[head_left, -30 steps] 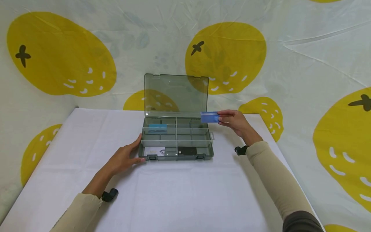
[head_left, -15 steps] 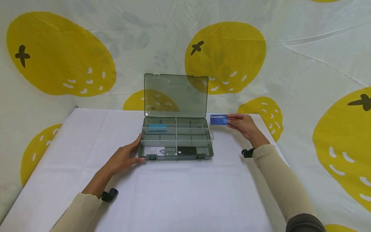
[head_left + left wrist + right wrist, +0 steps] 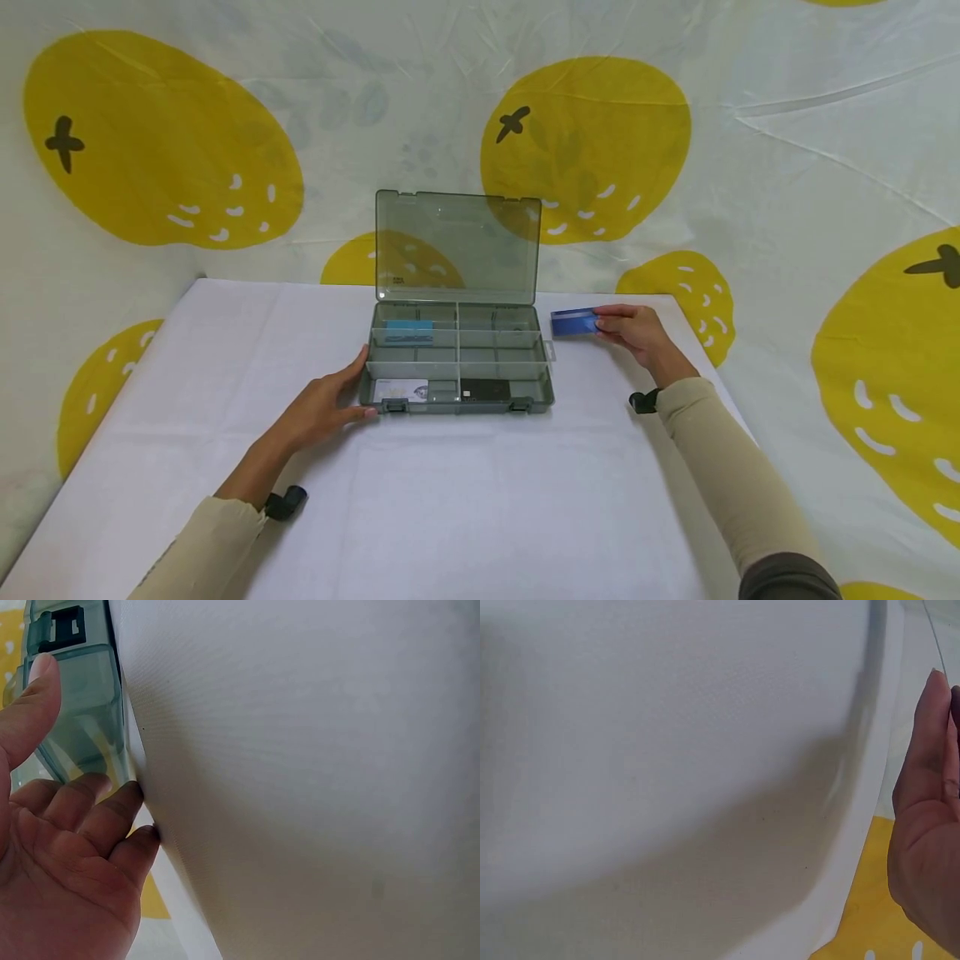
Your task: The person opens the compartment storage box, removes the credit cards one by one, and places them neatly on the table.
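Note:
A smoky see-through compartment box [image 3: 412, 354] lies on the table with its lid [image 3: 457, 250] raised. My left hand [image 3: 322, 408] holds its front left corner, fingers along the left side and thumb [image 3: 45, 682] against the front. Pinched between the thumb and fingers of my right hand [image 3: 633, 332] is a blue card [image 3: 573, 322], just right of the box's back part. In the right wrist view only the card's thin edge shows. Inside the box are a light blue card [image 3: 409, 332] at back left, a white card [image 3: 401, 390] at front left and a black card [image 3: 485, 390] at front right.
A white cloth covers the table [image 3: 480, 500]. Behind it hangs a pale curtain [image 3: 420, 100] printed with large yellow fruit. The raised lid stands near the table's back edge. Clear dividers [image 3: 457, 350] split the box into several compartments. Each wrist wears a small black camera.
My right hand has moved the blue card rightward, from above the box's back right corner to beside the box, then lowered it slightly. The left hand and the box have stayed in place.

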Available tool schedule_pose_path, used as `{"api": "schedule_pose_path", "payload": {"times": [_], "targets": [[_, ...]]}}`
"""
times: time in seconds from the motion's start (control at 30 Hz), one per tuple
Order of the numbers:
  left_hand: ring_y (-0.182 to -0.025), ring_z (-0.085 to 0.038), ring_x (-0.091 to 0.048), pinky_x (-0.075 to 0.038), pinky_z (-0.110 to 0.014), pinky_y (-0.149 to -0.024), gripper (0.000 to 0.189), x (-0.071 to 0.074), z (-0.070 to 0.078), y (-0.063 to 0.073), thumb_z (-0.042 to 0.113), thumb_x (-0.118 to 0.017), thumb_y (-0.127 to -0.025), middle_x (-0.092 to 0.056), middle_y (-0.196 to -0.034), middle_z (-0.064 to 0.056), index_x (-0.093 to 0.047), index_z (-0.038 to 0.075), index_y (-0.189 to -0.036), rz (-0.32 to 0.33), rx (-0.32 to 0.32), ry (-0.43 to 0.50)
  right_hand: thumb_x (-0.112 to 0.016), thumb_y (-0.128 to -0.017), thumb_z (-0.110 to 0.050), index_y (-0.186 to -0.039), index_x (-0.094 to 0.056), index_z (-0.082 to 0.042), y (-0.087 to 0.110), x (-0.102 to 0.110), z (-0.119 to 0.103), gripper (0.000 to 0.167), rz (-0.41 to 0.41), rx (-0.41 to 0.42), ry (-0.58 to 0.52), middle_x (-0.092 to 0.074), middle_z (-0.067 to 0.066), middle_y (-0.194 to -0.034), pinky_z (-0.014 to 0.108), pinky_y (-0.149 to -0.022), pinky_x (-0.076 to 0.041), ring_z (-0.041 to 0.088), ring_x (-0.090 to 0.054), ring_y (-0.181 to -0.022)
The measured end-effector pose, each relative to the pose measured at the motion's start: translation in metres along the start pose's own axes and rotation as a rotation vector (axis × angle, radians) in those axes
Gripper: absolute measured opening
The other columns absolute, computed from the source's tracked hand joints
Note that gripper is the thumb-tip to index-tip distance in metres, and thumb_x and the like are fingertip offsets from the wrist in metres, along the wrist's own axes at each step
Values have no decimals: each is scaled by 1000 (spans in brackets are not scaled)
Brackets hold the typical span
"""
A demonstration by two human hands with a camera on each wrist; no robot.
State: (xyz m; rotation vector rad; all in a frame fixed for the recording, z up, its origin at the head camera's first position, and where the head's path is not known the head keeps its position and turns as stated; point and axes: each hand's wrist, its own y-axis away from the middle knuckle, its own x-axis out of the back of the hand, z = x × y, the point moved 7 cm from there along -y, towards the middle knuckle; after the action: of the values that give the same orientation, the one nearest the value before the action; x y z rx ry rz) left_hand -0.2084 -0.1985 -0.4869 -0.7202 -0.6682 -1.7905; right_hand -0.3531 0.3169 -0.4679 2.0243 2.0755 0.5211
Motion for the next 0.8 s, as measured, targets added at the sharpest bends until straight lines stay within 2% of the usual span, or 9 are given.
{"api": "schedule_pose_path", "payload": {"times": [0.1,0.23,0.5,0.8], "targets": [[-160,-46,-27,-27,-66,-128,108,0,0,-1,35,-83,-93,-23,-175,-15,-11,22,-172,-2,1,-4,-71,-99,3,-151,-53,9,-2,0,2,55,12,-9,27,-58,19,-138,35,-102,-60,14,-74,-93],[-160,-46,-28,-27,-66,-128,108,0,1,-1,34,-84,-93,-23,-175,-15,-11,21,-172,-2,3,-6,-71,-99,2,-150,-54,8,-3,-1,3,54,33,-14,62,-54,24,-148,35,-101,-61,15,-74,-93],[-160,-46,-28,-28,-66,-128,108,0,1,-1,35,-84,-93,-23,-175,-15,-11,22,-172,2,4,-9,-71,-98,3,-146,-58,8,-4,-3,4,50,72,-20,109,-64,21,-133,36,-97,-62,16,-77,-89],[-159,-47,-29,-28,-67,-127,108,0,1,0,32,-84,-93,-25,-175,-16,-11,22,-172,6,-4,-11,-71,-100,-1,-146,-61,2,-8,-1,13,47,101,-28,141,-57,22,-145,32,-97,-62,16,-75,-94]]}}
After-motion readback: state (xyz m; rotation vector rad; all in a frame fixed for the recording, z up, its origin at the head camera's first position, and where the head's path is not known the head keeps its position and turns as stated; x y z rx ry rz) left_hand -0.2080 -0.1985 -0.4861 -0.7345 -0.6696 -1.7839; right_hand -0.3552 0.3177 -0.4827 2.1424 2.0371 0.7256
